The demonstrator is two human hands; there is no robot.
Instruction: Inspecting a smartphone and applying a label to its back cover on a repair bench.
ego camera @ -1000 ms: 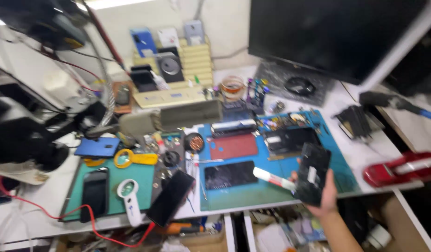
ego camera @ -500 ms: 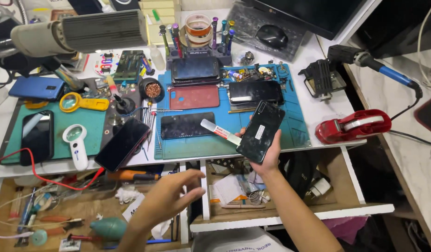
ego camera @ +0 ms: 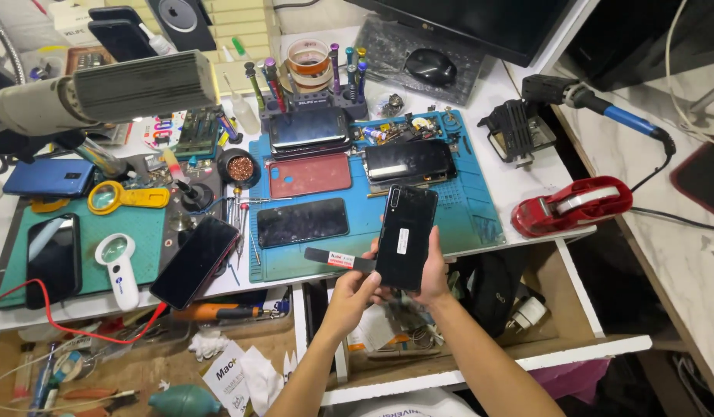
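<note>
Head view: hands (ego camera: 395, 282) around glossy black phone (ego camera: 406, 236).

Black phone (ego camera: 405, 238) with small white sticker. Black tube (ego camera: 337, 259) with red-and-white label. Blue work mat (ego camera: 465, 212), green mat (ego camera: 144, 239). Red tape dispenser (ego camera: 569, 207). Dark red back cover (ego camera: 310, 174). Yellow magnifier (ego camera: 125, 198), white magnifier (ego camera: 119, 266). Blue phone (ego camera: 48, 177).

Centre frame: work mat (ego camera: 480, 224) on the tabletop (ego camera: 527, 193), carrying four phones. Held phone (ego camera: 405, 238) at the mat's lower edge, above an open drawer (ego camera: 573, 309). Tape dispenser (ego camera: 571, 205) right of the mat. Two magnifiers (ego camera: 119, 232) left. Monitor (ego camera: 480, 27) at top.
</note>
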